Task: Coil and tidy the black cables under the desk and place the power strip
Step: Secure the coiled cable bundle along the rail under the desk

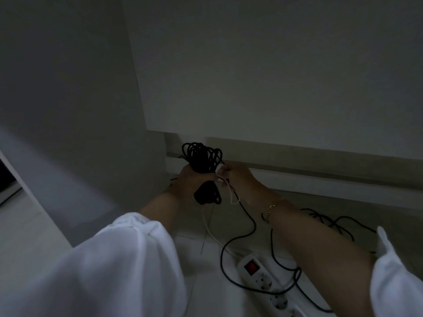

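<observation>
My left hand (191,180) grips a coiled bundle of black cable (202,157) around its middle, loops sticking out above and below the fist. Right beside it, my right hand (238,177) pinches a thin white tie (231,193) that dangles from the fingers, close against the bundle. A loose black cable (246,236) trails from the hands down across the floor. The white power strip (263,277) with a red switch lies on the floor at the lower middle, its white cord (211,232) running up toward the hands.
A white desk side panel (80,133) stands at the left and a white back panel (274,76) ahead, with a gap and baseboard below. More tangled black cable (332,223) lies on the tiled floor at the right. The space is dim.
</observation>
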The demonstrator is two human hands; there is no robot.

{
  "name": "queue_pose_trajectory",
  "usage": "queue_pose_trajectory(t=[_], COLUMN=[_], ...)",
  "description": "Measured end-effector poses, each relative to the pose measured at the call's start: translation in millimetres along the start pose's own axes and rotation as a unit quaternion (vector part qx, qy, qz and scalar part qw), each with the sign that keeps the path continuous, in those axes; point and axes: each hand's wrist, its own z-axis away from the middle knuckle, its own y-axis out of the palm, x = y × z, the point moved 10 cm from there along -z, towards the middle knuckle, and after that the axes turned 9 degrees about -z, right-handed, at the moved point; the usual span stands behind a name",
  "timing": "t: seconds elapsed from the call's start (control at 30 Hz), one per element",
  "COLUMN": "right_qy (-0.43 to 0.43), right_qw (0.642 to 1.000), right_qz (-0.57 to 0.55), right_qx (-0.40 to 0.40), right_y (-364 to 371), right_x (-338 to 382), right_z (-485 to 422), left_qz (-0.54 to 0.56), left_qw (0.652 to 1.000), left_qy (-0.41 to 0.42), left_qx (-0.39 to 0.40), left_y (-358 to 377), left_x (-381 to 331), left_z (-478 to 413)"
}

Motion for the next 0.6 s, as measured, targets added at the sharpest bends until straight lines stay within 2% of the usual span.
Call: queue_pose_trajectory(t=[0.07,0.13,0.27,0.4,0.6], right_qy=[0.021,0.002,-0.076,-0.104,-0.108], right_qw=[1.000,1.000,0.989,0.981,0.980], right_qz=[-0.013,-0.012,0.107,0.135,0.146], right_qx=[0.001,-0.019,-0.063,-0.090,-0.079], right_y=[0.3,-2.3,-7.8,-14.0,-14.9], right_x=[-0.4,3.3,16.7,23.1,27.3], right_z=[-0.2,-2.1,-5.2,-4.0,-3.5], left_qz=[-0.004,0.005,0.015,0.020,0.017], left_qw=[1.000,1.000,0.999,0.997,0.997], left_qy=[0.005,0.002,0.000,-0.004,-0.015], left_qx=[-0.002,-0.011,-0.050,-0.068,-0.072], left_y=[1.2,0.9,-4.0,-8.6,-13.9], left_x=[-2.9,-3.8,-6.3,-6.7,-3.2], left_z=[0.5,0.6,-1.7,-1.6,-4.4])
